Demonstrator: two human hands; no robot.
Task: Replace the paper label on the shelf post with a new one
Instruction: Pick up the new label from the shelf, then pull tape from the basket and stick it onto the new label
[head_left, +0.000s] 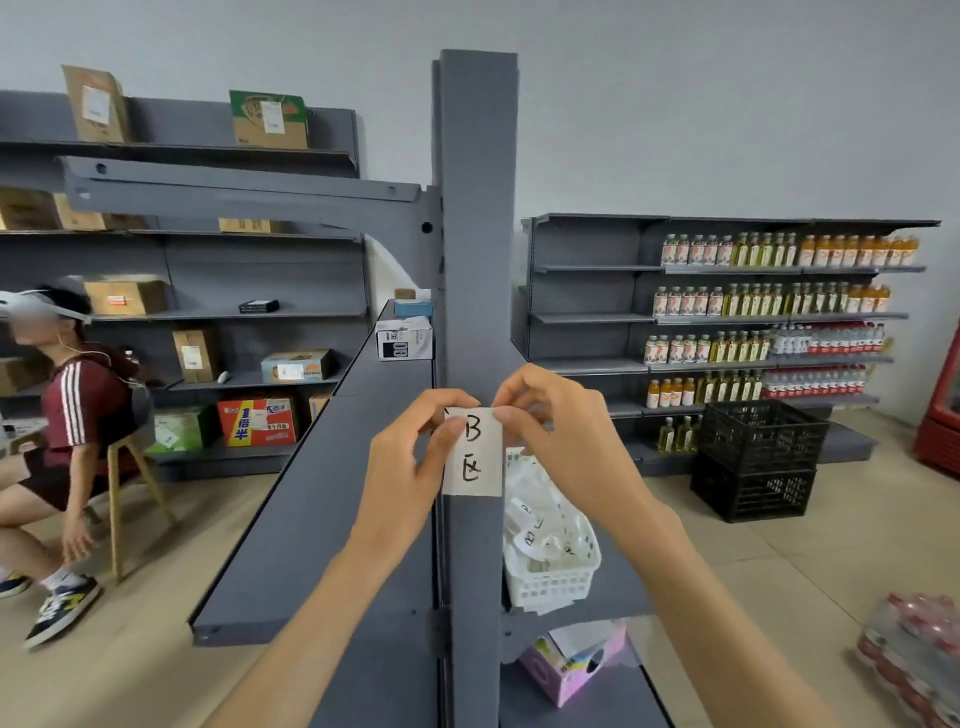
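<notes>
A white paper label (475, 462) with black handwritten characters lies flat against the front of the grey shelf post (475, 234), at chest height. My left hand (410, 467) pinches the label's upper left corner, thumb laid over its left edge. My right hand (561, 441) pinches the upper right corner with thumb and forefinger. The label's lower half is uncovered. Just right of the post, a white plastic basket (558, 579) holds several loose paper labels.
A grey shelf board (322, 467) runs back on the left of the post. A pink tissue box (576, 665) sits on the lower right shelf. Black crates (758, 462) stand on the floor at right, before bottle shelves. A seated person (78, 441) is at far left.
</notes>
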